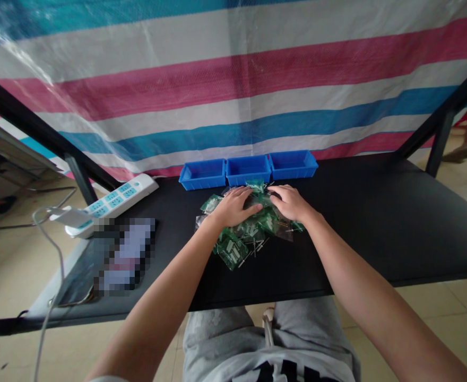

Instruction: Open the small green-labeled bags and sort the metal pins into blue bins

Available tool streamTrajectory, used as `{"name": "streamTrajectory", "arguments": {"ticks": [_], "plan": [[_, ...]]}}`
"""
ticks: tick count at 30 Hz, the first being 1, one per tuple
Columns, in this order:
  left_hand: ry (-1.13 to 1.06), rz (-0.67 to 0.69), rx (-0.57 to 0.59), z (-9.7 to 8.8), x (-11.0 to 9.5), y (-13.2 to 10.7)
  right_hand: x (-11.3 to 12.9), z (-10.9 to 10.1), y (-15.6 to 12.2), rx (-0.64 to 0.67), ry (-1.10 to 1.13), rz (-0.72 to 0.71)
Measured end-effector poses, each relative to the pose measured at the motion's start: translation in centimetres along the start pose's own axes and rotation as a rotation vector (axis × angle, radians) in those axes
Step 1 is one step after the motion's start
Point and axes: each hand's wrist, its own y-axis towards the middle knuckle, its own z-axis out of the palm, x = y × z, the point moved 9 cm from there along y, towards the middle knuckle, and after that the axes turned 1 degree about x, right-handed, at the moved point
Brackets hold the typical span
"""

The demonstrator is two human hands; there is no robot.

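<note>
A heap of small clear and green plastic packets (232,249) lies on the black table in front of me; what is inside them is too small to name. Several thin metal pins or screws (253,250) lie loose at the heap's near edge. Resting on the left part of the heap is my left hand (235,206), palm down with fingers spread and thumb pointing right. My right hand (289,201) touches the heap's right side, its fingers apart and angled inward. Neither hand visibly grips a packet, though the palms hide part of the heap.
Beyond the heap, three blue bins (248,171) stand in a row against a striped tarp (233,79). To the left lie a white power strip (114,204) with a plugged-in adapter and cable, and a pixelated object (128,254). Black frame bars (426,122) rise at both sides.
</note>
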Motion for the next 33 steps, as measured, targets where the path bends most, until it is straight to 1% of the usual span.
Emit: {"name": "streamTrajectory", "arguments": {"ticks": [3, 6, 9, 11, 13, 14, 16, 19, 21, 22, 24, 26, 28, 29, 31, 33], "plan": [[-0.095, 0.038, -0.015, -0.7, -0.1, -0.3, 0.0, -0.3, 0.2, -0.060, 0.070, -0.025], [-0.181, 0.009, -0.008, -1.2, 0.2, -0.6, 0.0, -0.7, 0.1, -0.107, 0.154, -0.023], [-0.229, -0.013, 0.008, -1.3, 0.6, -0.9, 0.0, -1.2, -0.1, -0.140, 0.182, -0.018], [-0.236, 0.014, 0.021, -1.2, 0.5, -1.0, -0.1, -1.6, -0.2, -0.168, 0.213, -0.011], [-0.231, 0.070, 0.019, -1.2, 0.2, -1.3, -0.4, -2.1, -0.3, -0.224, 0.268, 0.008], [-0.229, 0.099, 0.000, -1.4, 0.2, -1.4, -0.6, -2.4, -0.4, -0.260, 0.303, 0.018], [-0.231, 0.125, -0.083, -2.2, 0.5, -1.6, -0.9, -2.9, -0.4, -0.335, 0.392, 0.038], [-0.222, 0.055, -0.264, -3.8, 1.8, -2.1, -1.1, -3.0, 0.2, -0.391, 0.614, 0.094], [-0.229, -0.017, -0.361, -4.6, 2.7, -2.5, -0.7, -2.4, 1.1, -0.342, 0.796, 0.136], [-0.262, -0.051, -0.394, -4.8, 3.1, -2.6, -0.3, -1.9, 1.6, -0.284, 0.885, 0.146], [-0.426, -0.122, -0.431, -4.8, 4.1, -2.6, 0.9, -0.9, 2.7, -0.140, 1.032, 0.159], [-0.659, -0.193, -0.442, -4.3, 5.2, -2.4, 1.7, -0.2, 3.2, -0.041, 1.113, 0.184], [-0.831, -0.258, -0.453, -3.7, 6.2, -2.3, 1.8, 0.2, 3.4, -0.005, 1.163, 0.215], [-0.865, -0.280, -0.456, -3.6, 6.5, -2.3, 1.7, 0.5, 3.3, -0.004, 1.182, 0.232], [-0.814, -0.285, -0.450, -3.7, 6.4, -2.4, 1.2, 0.9, 3.0, -0.029, 1.203, 0.269], [-0.625, -0.223, -0.406, -4.1, 5.1, -2.5, 0.6, 1.2, 2.5, -0.064, 1.200, 0.300]]}}
